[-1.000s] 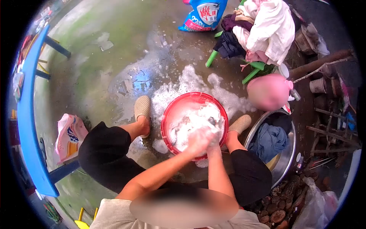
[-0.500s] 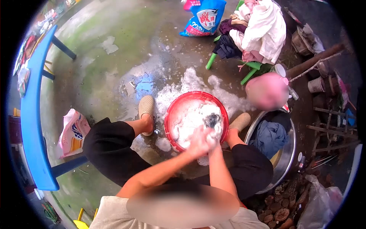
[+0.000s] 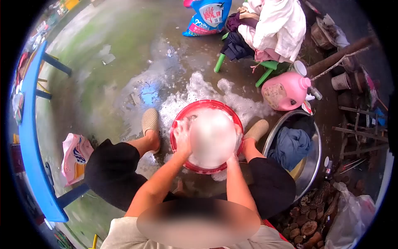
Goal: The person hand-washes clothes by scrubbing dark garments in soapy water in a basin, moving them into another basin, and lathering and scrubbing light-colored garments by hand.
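A red basin (image 3: 187, 109) full of white suds stands on the wet floor between my feet. My left hand (image 3: 182, 135) is inside its left side, fingers spread and foamy. My right hand (image 3: 238, 139) is at the basin's right side, its fingers partly hidden. A pale blurred patch covers the middle of the basin, so whatever lies between my hands cannot be made out.
To the right sits a metal basin (image 3: 317, 159) with blue cloth (image 3: 292, 147). Beyond are a pink jug (image 3: 282, 92), a green stool (image 3: 267, 74) piled with clothes (image 3: 282, 29), and a blue detergent bag (image 3: 207, 18). A blue bench (image 3: 31, 124) and a pink bag (image 3: 76, 159) are left.
My hands were together over a foam-covered cloth with a dark patch. Now they are apart, the left one farther left and up, the right one at the opposite side. The view has shifted slightly.
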{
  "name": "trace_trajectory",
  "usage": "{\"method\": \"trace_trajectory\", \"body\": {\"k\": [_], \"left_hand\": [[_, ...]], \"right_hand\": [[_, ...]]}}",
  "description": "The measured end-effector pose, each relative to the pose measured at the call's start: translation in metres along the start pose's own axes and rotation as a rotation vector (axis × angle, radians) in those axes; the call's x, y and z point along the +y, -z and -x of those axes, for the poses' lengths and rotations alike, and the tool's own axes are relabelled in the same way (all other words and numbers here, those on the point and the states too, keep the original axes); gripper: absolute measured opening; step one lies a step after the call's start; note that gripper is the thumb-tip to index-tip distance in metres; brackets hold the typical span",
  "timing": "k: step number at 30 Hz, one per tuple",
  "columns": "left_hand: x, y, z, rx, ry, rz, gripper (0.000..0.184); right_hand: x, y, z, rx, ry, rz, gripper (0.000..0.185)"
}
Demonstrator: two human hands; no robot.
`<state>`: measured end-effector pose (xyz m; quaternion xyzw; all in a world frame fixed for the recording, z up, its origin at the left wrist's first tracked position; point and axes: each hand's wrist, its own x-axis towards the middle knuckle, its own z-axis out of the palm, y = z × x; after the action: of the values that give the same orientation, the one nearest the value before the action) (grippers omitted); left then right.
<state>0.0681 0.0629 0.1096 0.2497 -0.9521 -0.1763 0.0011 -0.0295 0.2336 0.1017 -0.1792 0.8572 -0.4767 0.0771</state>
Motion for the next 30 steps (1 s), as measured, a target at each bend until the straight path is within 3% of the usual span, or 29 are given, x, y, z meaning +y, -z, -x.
{"method": "trace_trajectory", "body": {"k": [1, 2, 5, 6, 9, 10, 12, 15, 16, 18, 19, 21, 25, 26, 29, 30], "left_hand": [[-0.005, -0.027, 0.01, -0.102, -0.107, 0.011, 0.068], [0.01, -0.017, 0.018, -0.218, -0.11, 0.038, 0.068], [0.021, -0.025, 0.024, -0.415, -0.059, -0.016, 0.067], [0.015, -0.034, 0.02, -0.459, -0.034, -0.06, 0.066], [-0.012, -0.049, -0.005, -0.757, 0.074, 0.194, 0.063], [-0.025, -0.073, -0.01, -0.804, 0.008, 0.073, 0.058], [-0.039, -0.098, -0.018, -0.81, -0.059, 0.002, 0.048], [-0.044, -0.127, -0.016, -0.791, -0.194, -0.164, 0.045], [-0.046, -0.132, -0.013, -0.775, -0.245, -0.234, 0.045], [-0.052, -0.123, -0.031, -0.862, -0.144, -0.112, 0.042], [-0.053, -0.115, -0.039, -0.905, -0.099, -0.051, 0.042], [-0.054, -0.105, -0.04, -0.648, 0.098, 0.165, 0.041], [-0.051, -0.074, -0.02, -0.245, 0.436, 0.748, 0.048], [-0.048, -0.063, -0.015, -0.253, 0.383, 0.738, 0.052], [-0.031, -0.03, 0.008, -0.281, 0.231, 0.708, 0.069], [-0.027, -0.018, 0.014, -0.27, 0.162, 0.53, 0.071]], "right_hand": [[-0.002, -0.003, 0.0, 0.051, -0.077, 0.037, 0.061], [-0.006, -0.006, 0.001, 0.1, -0.156, 0.07, 0.067], [0.012, -0.018, 0.003, -0.344, -0.091, 0.604, 0.069], [0.015, -0.023, 0.001, -0.425, -0.052, 0.659, 0.07], [0.02, -0.028, -0.011, -0.793, -0.277, 0.751, 0.074], [0.068, -0.045, 0.0, -0.783, -0.306, 0.738, 0.071], [0.164, -0.08, 0.022, -0.762, -0.363, 0.712, 0.067], [0.177, -0.089, 0.005, -0.687, -0.346, 0.831, 0.054], [0.175, -0.089, -0.002, -0.756, -0.28, 0.842, 0.049], [0.146, -0.084, -0.023, -0.878, -0.132, 0.859, 0.042], [0.153, -0.086, -0.024, -0.904, -0.192, 0.891, 0.04], [0.207, -0.097, -0.013, -0.957, -0.32, 0.959, 0.038], [0.081, -0.042, -0.031, -0.331, -0.465, 0.174, 0.037], [0.072, -0.034, -0.029, -0.21, -0.476, -0.164, 0.038], [0.027, -0.015, -0.017, -0.162, -0.602, -0.437, 0.039], [-0.012, -0.004, -0.016, -0.117, -0.646, -0.453, 0.035]]}}
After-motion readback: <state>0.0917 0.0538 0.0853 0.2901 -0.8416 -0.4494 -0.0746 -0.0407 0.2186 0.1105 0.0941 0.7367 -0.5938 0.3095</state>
